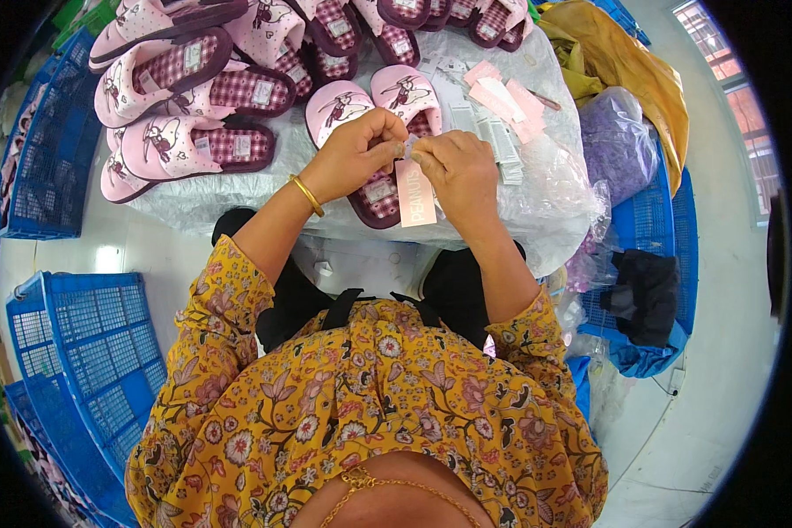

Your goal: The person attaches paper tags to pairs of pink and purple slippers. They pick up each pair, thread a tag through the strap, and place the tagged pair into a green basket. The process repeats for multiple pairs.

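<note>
Currently pinching a small pale piece (409,147) at the top of a pink tag (415,202), working with both hands close together above the worktop (541,216). Holding the left hand (359,156) clamped on that piece, pressing thumb against fingers in a tight grip; wearing a gold bangle (307,195) on that wrist. Clamping the right hand (458,172) at the same spot, setting its grip just beside the left fingertips. Hiding the join behind the fingers, so being unable to tell piece from tag there.

Dangling the tag below the right thumb, over the near end of a slipper (380,198), facing its lettering upward. Having that slipper and its mate (405,91) lying side by side beneath the hands, pointing both pink toes away from the body. Covering part of each slipper with the hands.

Facing a worktop spread with clear plastic, wearing a yellow floral top (361,387). Having more slippers (189,145) heaped at the left and along the far edge, showing checked insoles. Having pink cards (506,99) and white slips (504,148) lying beyond the right hand, then seeing a yellow cloth (629,62) and a purple bag (620,141) farther right. Seeing blue crates (97,352) standing at both sides, including one on the right bearing a black cloth (647,295).
</note>
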Demonstrator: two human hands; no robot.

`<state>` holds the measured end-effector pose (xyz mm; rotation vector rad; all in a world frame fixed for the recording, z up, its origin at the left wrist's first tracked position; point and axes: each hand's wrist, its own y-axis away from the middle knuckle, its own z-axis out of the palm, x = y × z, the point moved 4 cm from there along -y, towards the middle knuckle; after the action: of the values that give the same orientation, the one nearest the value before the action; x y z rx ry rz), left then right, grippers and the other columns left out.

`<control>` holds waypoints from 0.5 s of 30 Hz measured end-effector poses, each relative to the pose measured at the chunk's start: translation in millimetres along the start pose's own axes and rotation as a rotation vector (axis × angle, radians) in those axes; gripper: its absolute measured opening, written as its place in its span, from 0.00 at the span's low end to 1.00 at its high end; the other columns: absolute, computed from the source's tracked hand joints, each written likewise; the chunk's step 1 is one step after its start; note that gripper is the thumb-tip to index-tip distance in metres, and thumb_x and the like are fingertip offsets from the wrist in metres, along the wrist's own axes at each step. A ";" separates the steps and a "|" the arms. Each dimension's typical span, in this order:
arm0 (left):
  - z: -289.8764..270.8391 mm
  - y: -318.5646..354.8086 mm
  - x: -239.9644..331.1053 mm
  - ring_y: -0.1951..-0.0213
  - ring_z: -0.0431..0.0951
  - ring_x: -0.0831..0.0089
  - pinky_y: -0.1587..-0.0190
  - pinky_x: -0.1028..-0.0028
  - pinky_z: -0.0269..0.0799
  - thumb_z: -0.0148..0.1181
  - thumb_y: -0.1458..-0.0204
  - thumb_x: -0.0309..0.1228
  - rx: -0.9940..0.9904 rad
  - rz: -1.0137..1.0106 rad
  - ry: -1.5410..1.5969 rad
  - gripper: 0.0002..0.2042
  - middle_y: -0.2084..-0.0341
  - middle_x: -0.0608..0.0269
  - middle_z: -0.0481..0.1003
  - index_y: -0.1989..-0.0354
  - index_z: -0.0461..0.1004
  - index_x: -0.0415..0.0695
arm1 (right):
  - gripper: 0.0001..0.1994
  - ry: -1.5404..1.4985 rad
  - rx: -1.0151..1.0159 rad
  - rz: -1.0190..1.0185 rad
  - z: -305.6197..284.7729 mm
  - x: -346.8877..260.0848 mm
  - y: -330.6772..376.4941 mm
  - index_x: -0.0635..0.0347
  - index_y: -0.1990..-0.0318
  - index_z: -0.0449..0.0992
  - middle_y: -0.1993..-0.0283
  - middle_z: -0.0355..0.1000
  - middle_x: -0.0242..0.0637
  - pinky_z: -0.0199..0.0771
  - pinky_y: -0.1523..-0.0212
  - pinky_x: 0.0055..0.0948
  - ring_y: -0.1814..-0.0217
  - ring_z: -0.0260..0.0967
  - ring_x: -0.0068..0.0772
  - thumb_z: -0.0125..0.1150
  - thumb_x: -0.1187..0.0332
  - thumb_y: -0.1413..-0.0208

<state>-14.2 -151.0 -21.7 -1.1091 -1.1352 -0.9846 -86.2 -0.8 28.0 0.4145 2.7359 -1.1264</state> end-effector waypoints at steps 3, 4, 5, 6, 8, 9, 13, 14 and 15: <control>0.1 -1.7 -3.2 0.71 0.71 0.85 0.68 0.82 0.69 0.56 0.40 0.24 0.000 0.004 -0.056 0.05 0.68 0.70 0.72 0.58 0.69 0.41 | 0.06 -0.014 -0.037 0.005 3.3 4.2 1.8 0.49 0.67 0.79 0.70 0.71 0.28 0.64 0.62 0.36 0.64 0.69 0.35 0.68 0.66 0.54; 0.2 -1.6 -3.5 0.71 0.70 0.85 0.68 0.82 0.69 0.55 0.40 0.24 -0.002 -0.003 -0.062 0.05 0.68 0.70 0.72 0.58 0.69 0.41 | 0.06 -0.018 -0.051 0.005 4.7 5.3 2.4 0.49 0.67 0.79 0.70 0.71 0.28 0.64 0.62 0.36 0.64 0.69 0.35 0.68 0.66 0.54; 0.6 -1.9 -3.1 0.72 0.70 0.85 0.68 0.82 0.69 0.55 0.40 0.24 -0.007 -0.011 -0.068 0.05 0.68 0.70 0.72 0.58 0.69 0.41 | 0.06 -0.025 -0.050 0.003 4.9 6.4 2.7 0.49 0.67 0.79 0.70 0.71 0.28 0.64 0.62 0.36 0.64 0.69 0.35 0.68 0.66 0.54; 1.1 -2.1 -2.1 0.72 0.70 0.85 0.68 0.82 0.69 0.55 0.40 0.23 -0.012 -0.018 -0.074 0.04 0.68 0.70 0.72 0.58 0.69 0.41 | 0.06 -0.031 -0.049 0.002 4.9 7.1 2.8 0.49 0.67 0.79 0.70 0.71 0.28 0.64 0.62 0.36 0.64 0.69 0.35 0.68 0.65 0.54; 1.1 -2.8 -3.6 0.72 0.70 0.85 0.69 0.82 0.69 0.54 0.40 0.22 -0.015 -0.011 -0.104 0.04 0.69 0.70 0.71 0.58 0.69 0.41 | 0.06 -0.040 -0.049 0.005 5.5 8.0 3.4 0.49 0.67 0.80 0.69 0.71 0.28 0.64 0.62 0.36 0.64 0.69 0.35 0.68 0.65 0.53; 0.3 -3.9 -5.9 0.72 0.70 0.85 0.69 0.82 0.69 0.54 0.40 0.22 -0.013 0.004 -0.128 0.04 0.69 0.70 0.71 0.58 0.69 0.40 | 0.06 -0.043 -0.051 0.009 5.9 8.5 3.7 0.50 0.67 0.80 0.69 0.71 0.27 0.64 0.62 0.36 0.64 0.69 0.35 0.68 0.65 0.53; 0.5 -4.2 -7.7 0.71 0.69 0.85 0.66 0.80 0.68 0.57 0.45 0.23 0.038 -0.008 -0.101 0.05 0.74 0.71 0.72 0.60 0.72 0.40 | 0.06 -0.043 -0.058 0.031 5.4 9.5 4.9 0.50 0.67 0.80 0.69 0.71 0.27 0.64 0.62 0.36 0.64 0.69 0.34 0.68 0.65 0.54; 0.9 -4.3 -7.2 0.71 0.69 0.85 0.66 0.80 0.69 0.58 0.45 0.24 0.036 -0.020 -0.110 0.05 0.74 0.71 0.72 0.61 0.71 0.40 | 0.06 -0.039 -0.057 0.026 5.3 9.5 5.2 0.50 0.67 0.80 0.69 0.71 0.27 0.64 0.62 0.36 0.64 0.69 0.34 0.68 0.65 0.54; 1.3 -4.3 -6.1 0.71 0.69 0.84 0.66 0.80 0.69 0.58 0.45 0.24 0.033 -0.031 -0.119 0.05 0.74 0.71 0.72 0.61 0.71 0.40 | 0.06 -0.034 -0.057 0.020 5.1 9.8 5.3 0.49 0.67 0.79 0.69 0.71 0.27 0.64 0.62 0.36 0.64 0.69 0.34 0.68 0.65 0.54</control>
<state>-19.6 -150.3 -26.9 -1.1385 -1.2635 -0.9310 -93.7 1.1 18.5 0.4108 2.7207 -1.0387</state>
